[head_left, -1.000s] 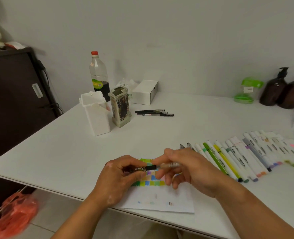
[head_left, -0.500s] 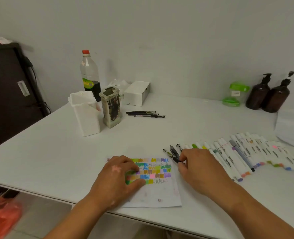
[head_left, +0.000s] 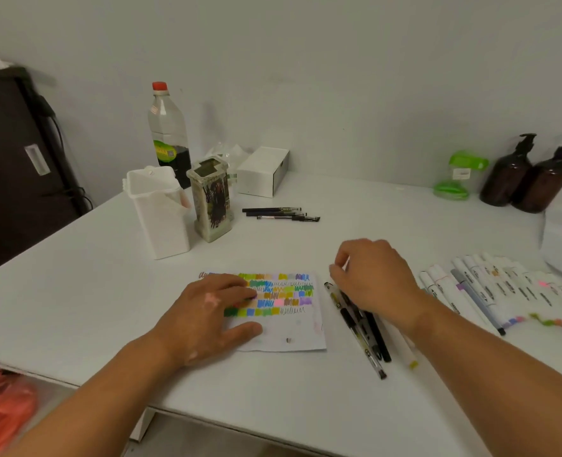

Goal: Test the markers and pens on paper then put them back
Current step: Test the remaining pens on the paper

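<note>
**A:** Where are the pens in relation to the fingers?

**B:** A small bunch of pens [head_left: 368, 344] lies on the white table [head_left: 75, 291], at three o'clock from the paper [head_left: 286, 334]. The right hand [head_left: 372, 278] is over their far halves. Its fingers are loosely curled, and the thumb and forefinger tips are close together with nothing visible between them. The back of the hand hides whether it touches the pens.

**A:** And the other hand?

**B:** The left hand [head_left: 207, 311] lies flat on the paper's nine o'clock side, fingers straight and spread, with the thumb on the blank lower part.

**A:** What are things made of?

**B:** The pens are slim, with dark barrels and clear sections. The paper is a thin white sheet carrying rows of scribbled colour patches. At three o'clock from the right hand is a row of markers [head_left: 503, 288], with chunky white bodies and coloured caps.

**A:** Further back?

**B:** At eleven o'clock from the paper stand a matte white plastic container [head_left: 160, 212] and a grimy square holder [head_left: 212, 199] with dark scrawl on it. Three more pens [head_left: 279, 213] lie at twelve o'clock.
</note>
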`<state>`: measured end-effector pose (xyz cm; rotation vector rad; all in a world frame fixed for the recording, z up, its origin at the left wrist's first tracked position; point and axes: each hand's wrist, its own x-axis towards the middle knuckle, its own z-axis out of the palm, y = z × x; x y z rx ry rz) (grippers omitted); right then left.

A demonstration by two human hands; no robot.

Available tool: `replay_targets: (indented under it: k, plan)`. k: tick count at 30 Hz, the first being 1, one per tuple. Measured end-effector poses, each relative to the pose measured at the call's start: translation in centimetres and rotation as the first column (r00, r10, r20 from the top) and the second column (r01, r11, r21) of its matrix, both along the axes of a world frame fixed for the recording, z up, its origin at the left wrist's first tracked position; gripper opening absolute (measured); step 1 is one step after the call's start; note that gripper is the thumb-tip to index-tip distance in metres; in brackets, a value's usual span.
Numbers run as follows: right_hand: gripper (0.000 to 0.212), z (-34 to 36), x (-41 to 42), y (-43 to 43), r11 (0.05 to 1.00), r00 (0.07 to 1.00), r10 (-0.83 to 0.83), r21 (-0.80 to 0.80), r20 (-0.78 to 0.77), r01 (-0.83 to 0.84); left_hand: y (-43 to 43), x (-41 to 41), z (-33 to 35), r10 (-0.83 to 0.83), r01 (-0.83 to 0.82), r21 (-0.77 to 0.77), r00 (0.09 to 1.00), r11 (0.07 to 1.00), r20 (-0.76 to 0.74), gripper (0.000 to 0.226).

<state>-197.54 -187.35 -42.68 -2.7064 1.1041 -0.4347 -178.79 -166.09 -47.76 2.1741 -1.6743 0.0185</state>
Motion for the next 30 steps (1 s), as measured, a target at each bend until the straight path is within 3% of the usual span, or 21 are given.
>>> replay_targets:
  k: [5,9,14,21,26,28,30]
  plan:
    - [0.033,-0.6,5.8,-6.0,0.995,0.995,0.094,0.049,-0.032,-0.092,-0.5,0.7,-1.0,0.012,-0.013,-0.038,1.0,0.999,-0.021,0.07]
    - [0.036,-1.3,9.8,-9.5,0.991,0.979,0.127,0.066,-0.16,-0.118,-0.5,1.0,-1.5,0.023,-0.025,-0.06,0.999,0.998,-0.034,0.07]
    - [0.036,-2.7,12.5,-11.5,0.993,0.977,0.118,0.028,-0.178,-0.115,-0.6,1.1,-1.5,0.02,-0.023,-0.068,0.999,0.997,-0.039,0.068]
    - [0.021,-3.0,12.1,-11.4,0.996,0.99,0.066,-0.059,-0.125,-0.074,-0.5,0.9,-1.3,0.029,-0.03,-0.037,0.999,0.999,-0.035,0.069]
    - [0.032,-2.0,10.2,-10.6,0.978,0.956,0.206,0.031,-0.208,-0.204,-0.5,0.7,-0.8,0.025,-0.026,-0.026,0.999,0.999,-0.042,0.069]
    - [0.029,-1.3,9.1,-9.6,0.975,0.935,0.221,0.038,-0.277,-0.219,-0.4,0.5,-0.6,0.026,-0.027,-0.017,0.999,0.999,-0.043,0.069]
    - [0.024,-0.2,7.7,-8.3,0.977,0.948,0.215,0.061,-0.235,-0.206,-0.4,0.4,-0.5,0.027,-0.027,-0.004,0.999,1.0,-0.042,0.068]
